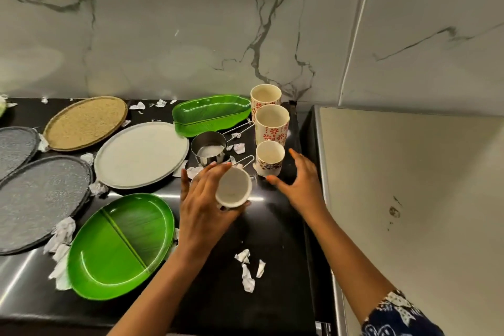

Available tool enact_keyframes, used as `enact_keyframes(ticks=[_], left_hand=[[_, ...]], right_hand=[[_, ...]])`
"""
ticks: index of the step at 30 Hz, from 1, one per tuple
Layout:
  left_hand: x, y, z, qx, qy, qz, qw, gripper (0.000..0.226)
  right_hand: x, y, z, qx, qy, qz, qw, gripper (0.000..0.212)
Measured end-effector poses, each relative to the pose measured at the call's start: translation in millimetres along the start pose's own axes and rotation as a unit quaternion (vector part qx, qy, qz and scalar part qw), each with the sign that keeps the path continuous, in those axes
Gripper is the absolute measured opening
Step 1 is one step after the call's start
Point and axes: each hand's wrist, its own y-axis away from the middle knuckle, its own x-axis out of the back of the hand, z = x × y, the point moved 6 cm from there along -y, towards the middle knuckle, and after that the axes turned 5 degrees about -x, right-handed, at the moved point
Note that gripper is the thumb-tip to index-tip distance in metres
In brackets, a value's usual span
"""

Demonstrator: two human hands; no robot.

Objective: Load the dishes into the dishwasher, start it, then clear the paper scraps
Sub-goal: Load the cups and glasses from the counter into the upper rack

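My left hand grips a small white cup, tilted so its mouth faces me, above the black counter. My right hand hovers open with fingers spread just right of a short patterned cup. Behind it stand two taller patterned cups. Steel measuring cups sit left of them. Plates lie to the left: a green divided plate, a white round plate, a green leaf-shaped dish, two grey plates and a woven tan plate.
Crumpled paper scraps lie on the counter in front of me and several more sit between the plates. A marble wall stands behind. A beige appliance top adjoins the counter on the right.
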Motion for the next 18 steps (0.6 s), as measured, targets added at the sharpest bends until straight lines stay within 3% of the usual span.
enact_keyframes(ticks=[4, 8, 18], left_hand=[[6, 4, -11, 0.006, 0.009, -0.007, 1.0, 0.088], [10, 8, -11, -0.001, 0.028, -0.008, 1.0, 0.088], [59, 42, 22, 0.007, 0.129, 0.015, 0.991, 0.083]], right_hand=[[-24, -13, -7, -0.027, -0.075, 0.012, 0.997, 0.091], [-30, -18, -8, -0.041, -0.124, 0.047, 0.99, 0.078], [18, 71, -38, 0.072, -0.124, 0.141, 0.98, 0.076]])
